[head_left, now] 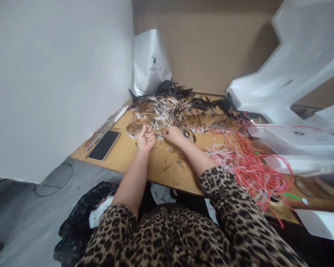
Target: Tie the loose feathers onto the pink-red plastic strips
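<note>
Sprawling feathers (pixel 180 111), brown, white, black

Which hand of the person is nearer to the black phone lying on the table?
Left. The left hand rests just right of the phone; the right hand lies farther right, at the feather pile.
</note>
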Demonstrator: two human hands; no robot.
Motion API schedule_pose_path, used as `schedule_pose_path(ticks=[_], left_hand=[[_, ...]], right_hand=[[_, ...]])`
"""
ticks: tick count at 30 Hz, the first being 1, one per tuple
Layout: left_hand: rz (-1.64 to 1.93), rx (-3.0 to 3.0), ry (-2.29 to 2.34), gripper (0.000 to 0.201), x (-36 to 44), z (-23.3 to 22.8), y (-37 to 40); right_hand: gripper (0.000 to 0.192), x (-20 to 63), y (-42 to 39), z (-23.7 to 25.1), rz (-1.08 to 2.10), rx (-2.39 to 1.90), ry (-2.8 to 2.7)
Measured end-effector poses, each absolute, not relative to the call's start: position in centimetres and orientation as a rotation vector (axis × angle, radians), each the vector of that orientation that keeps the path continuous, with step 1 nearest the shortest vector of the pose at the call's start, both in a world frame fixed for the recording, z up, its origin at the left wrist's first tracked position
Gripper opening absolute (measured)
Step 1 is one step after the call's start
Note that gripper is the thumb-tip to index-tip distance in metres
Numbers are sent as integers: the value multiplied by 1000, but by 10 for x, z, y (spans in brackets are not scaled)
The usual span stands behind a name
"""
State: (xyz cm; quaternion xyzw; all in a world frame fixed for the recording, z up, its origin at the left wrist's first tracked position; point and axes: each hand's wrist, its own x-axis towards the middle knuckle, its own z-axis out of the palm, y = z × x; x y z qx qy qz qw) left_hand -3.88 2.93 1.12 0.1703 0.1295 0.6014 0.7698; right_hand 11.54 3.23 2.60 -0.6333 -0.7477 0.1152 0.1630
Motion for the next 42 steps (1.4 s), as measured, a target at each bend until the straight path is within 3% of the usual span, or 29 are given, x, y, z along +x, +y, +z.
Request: schedule_pose_path(ticks=[8, 13, 18, 27, 42], left_hand=[[1247, 378, 260, 21, -38, 10, 30], [1210, 499, 376, 7, -33, 3, 33], [1058, 677, 527, 19, -25, -4, 32], [866, 617, 483, 18, -22, 2, 24], [1134, 1014, 812, 23, -11, -12, 28]], right_hand=[[16, 116, 37, 17, 393, -1769, -1979], [19, 128, 36, 23, 1105, -1346, -1428], [28, 127, 34, 25, 1483, -990, -1130], [27, 123, 34, 14, 1548, -884, -1215], [32, 120, 31, 21, 1284, -1084, -1259]])
